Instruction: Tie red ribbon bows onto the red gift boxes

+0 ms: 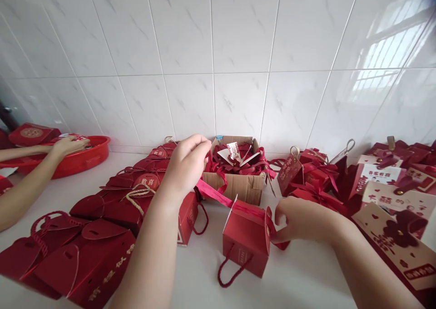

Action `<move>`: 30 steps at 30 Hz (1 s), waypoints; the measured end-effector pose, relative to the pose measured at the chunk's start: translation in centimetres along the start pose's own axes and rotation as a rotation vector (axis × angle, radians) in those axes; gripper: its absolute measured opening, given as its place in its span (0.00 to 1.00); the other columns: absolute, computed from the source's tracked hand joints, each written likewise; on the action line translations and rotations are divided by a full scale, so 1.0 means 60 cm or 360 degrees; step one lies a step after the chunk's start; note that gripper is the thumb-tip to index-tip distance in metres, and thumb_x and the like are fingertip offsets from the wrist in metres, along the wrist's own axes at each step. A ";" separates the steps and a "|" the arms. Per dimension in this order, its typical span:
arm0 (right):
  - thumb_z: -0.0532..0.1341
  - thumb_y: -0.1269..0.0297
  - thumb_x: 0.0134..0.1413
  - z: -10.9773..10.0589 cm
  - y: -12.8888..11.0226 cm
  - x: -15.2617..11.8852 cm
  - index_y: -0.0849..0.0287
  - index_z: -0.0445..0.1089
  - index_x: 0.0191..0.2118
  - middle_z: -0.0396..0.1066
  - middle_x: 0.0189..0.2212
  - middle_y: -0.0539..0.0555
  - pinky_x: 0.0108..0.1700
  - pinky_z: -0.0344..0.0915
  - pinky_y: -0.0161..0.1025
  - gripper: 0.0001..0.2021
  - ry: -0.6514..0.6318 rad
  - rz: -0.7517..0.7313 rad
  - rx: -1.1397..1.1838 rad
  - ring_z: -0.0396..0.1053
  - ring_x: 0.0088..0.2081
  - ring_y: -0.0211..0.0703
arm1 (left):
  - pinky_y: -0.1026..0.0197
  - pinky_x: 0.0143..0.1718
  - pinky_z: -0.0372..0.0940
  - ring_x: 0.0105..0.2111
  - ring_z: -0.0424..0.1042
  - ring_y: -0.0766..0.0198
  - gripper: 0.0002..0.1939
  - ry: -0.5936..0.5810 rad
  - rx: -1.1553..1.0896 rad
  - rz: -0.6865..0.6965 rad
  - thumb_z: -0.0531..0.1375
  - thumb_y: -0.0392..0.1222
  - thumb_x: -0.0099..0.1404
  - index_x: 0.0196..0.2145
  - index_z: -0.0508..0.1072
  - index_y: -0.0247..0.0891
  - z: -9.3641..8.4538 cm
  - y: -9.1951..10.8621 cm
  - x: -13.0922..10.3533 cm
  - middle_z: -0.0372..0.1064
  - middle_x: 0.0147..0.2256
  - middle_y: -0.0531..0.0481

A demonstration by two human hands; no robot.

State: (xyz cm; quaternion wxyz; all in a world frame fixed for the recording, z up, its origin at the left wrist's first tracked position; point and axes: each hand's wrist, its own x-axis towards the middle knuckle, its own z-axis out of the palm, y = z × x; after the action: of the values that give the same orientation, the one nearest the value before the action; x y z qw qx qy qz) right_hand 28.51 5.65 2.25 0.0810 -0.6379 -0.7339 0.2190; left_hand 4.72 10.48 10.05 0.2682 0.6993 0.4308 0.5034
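A small red gift box (pixel 241 236) with a peaked top and a dark red cord handle stands on the white table in front of me. A red ribbon (pixel 218 194) runs along its top, up to my left hand (pixel 189 164) and out at the right side. My left hand is closed on the ribbon, raised to the left of the box. At the box's right side my right hand (pixel 301 216) has its fingers curled, with thumb and forefinger pinching the ribbon near the box wall. The fingertips are partly hidden.
Behind the box is an open cardboard carton (pixel 235 186) full of red ribbons and cards. Closed red gift boxes (pixel 98 254) fill the left; decorated boxes and bags (pixel 391 236) crowd the right. Another person's hands (pixel 64 146) reach into a red basin (pixel 98 152) at far left.
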 end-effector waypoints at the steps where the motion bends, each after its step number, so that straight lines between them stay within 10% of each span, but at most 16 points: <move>1: 0.69 0.59 0.31 0.001 0.001 0.002 0.58 0.75 0.22 0.74 0.25 0.56 0.22 0.55 0.36 0.09 0.0045 0.0036 -0.0032 0.68 0.23 0.45 | 0.64 0.22 0.49 0.23 0.54 0.67 0.13 -0.0006 0.0016 -0.0004 0.53 0.42 0.61 0.20 0.58 0.39 0.001 0.002 -0.003 0.55 0.22 0.54; 12: 0.60 0.69 0.39 -0.002 -0.009 -0.007 0.56 0.68 0.14 0.69 0.15 0.51 0.23 0.56 0.35 0.09 -0.0241 -0.0172 0.0188 0.65 0.20 0.40 | 0.67 0.23 0.57 0.25 0.64 0.69 0.09 -0.0065 -0.0804 0.0136 0.60 0.42 0.59 0.23 0.72 0.37 -0.010 0.018 -0.015 0.65 0.24 0.53; 19: 0.60 0.70 0.43 -0.030 0.012 -0.024 0.55 0.64 0.27 0.72 0.25 0.49 0.25 0.58 0.32 0.04 -0.0226 -0.0124 0.0324 0.68 0.28 0.40 | 0.66 0.24 0.61 0.25 0.68 0.68 0.09 0.0045 -0.1021 0.0178 0.61 0.42 0.59 0.23 0.74 0.38 -0.018 0.011 -0.008 0.71 0.26 0.52; 30: 0.60 0.63 0.58 -0.061 0.021 -0.036 0.58 0.72 0.39 0.75 0.32 0.56 0.37 0.68 0.36 0.07 -0.0012 -0.0539 0.1727 0.73 0.34 0.42 | 0.67 0.31 0.66 0.32 0.72 0.69 0.06 0.0034 -0.1323 0.0243 0.62 0.38 0.61 0.29 0.79 0.38 -0.023 0.007 -0.003 0.75 0.32 0.52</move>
State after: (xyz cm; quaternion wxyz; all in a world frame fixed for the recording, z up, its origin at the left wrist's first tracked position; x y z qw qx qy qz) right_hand 31.47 4.47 5.33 0.4284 -0.3775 -0.6087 0.5509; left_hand 3.52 10.03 10.79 0.4849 0.5562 0.1409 0.6601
